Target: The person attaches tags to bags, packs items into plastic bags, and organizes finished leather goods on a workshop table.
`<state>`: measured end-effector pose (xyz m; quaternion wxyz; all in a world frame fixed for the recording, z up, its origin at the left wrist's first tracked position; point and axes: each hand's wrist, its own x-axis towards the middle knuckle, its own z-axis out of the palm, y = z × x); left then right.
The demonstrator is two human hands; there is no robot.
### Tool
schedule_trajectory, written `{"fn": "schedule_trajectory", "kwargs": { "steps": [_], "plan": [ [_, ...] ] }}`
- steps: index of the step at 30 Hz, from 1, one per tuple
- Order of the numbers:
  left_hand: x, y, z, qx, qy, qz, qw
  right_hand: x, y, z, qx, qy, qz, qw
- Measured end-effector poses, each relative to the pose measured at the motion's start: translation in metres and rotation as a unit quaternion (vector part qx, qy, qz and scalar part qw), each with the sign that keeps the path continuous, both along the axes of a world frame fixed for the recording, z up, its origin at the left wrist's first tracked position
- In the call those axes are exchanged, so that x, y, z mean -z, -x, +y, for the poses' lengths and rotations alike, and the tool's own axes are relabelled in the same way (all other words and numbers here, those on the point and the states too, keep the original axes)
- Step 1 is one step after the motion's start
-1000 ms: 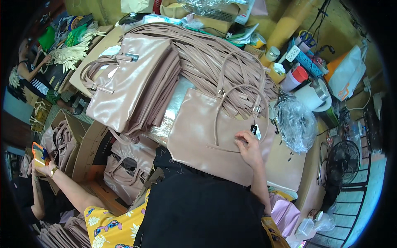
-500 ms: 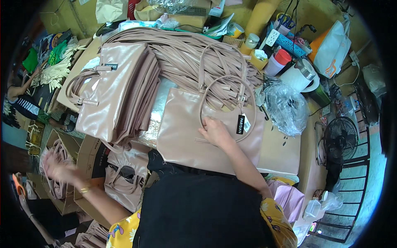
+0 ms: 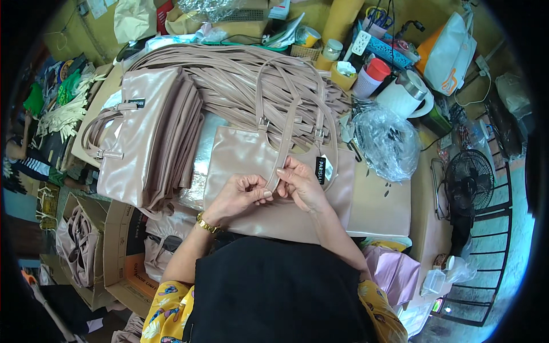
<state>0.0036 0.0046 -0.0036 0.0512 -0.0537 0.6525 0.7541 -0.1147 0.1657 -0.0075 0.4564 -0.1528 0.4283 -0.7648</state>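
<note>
A glossy dusty-pink handbag (image 3: 234, 154) lies flat on the table in front of me. Its two long handles with metal buckles reach away from me, and a black hang tag (image 3: 321, 170) hangs by the right buckle. One strap (image 3: 285, 137) curves back toward me over the bag. My left hand (image 3: 243, 193), with a gold watch on its wrist, pinches the strap's low end. Just right of it my right hand (image 3: 297, 182) grips the same strap between thumb and fingers. Both hands are above the bag's front panel.
A stack of similar bags (image 3: 154, 137) stands on the left, with a heap of pink straps (image 3: 229, 74) behind. Crumpled clear plastic (image 3: 386, 140), a white kettle (image 3: 402, 94) and a fan (image 3: 469, 182) are to the right. Cardboard boxes (image 3: 117, 251) with bags stand lower left; another person is far left.
My left hand has come from over the boxes at the left to the bag and now pinches the strap. My right hand has lifted that strap's end; the view has shifted slightly.
</note>
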Motion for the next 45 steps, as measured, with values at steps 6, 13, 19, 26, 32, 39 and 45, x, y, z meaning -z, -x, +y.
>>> {"fn": "schedule_trajectory", "kwargs": {
  "steps": [6, 13, 19, 26, 32, 39, 45],
  "plan": [
    [-0.001, 0.007, 0.001, -0.012, -0.020, -0.038, 0.999, 0.022, -0.008, -0.008, 0.149, -0.096, 0.410, 0.895],
    [0.007, 0.080, -0.034, -0.195, 0.144, 0.000, 0.970, 0.013, 0.020, -0.014, 0.132, -0.082, 0.271, 0.950],
    [0.041, 0.130, -0.047, -0.247, 0.158, 0.013, 0.956, 0.001, 0.066, -0.026, 0.085, -0.092, 0.264, 0.956],
    [0.073, 0.118, -0.040, -0.316, 0.022, 0.090, 0.944, 0.000, 0.116, -0.058, 0.102, -0.103, 0.268, 0.952],
    [0.072, 0.107, -0.041, -0.405, 0.077, 0.184, 0.892, 0.000, 0.090, -0.062, 0.030, -0.144, 0.260, 0.954],
    [0.000, 0.102, -0.037, -0.187, -0.027, 0.127, 0.974, 0.022, 0.054, -0.056, -0.029, -0.150, 0.333, 0.930],
    [-0.005, 0.097, -0.035, -0.172, -0.018, 0.114, 0.978, 0.033, 0.044, -0.051, -0.029, -0.191, 0.423, 0.885]
  ]
}}
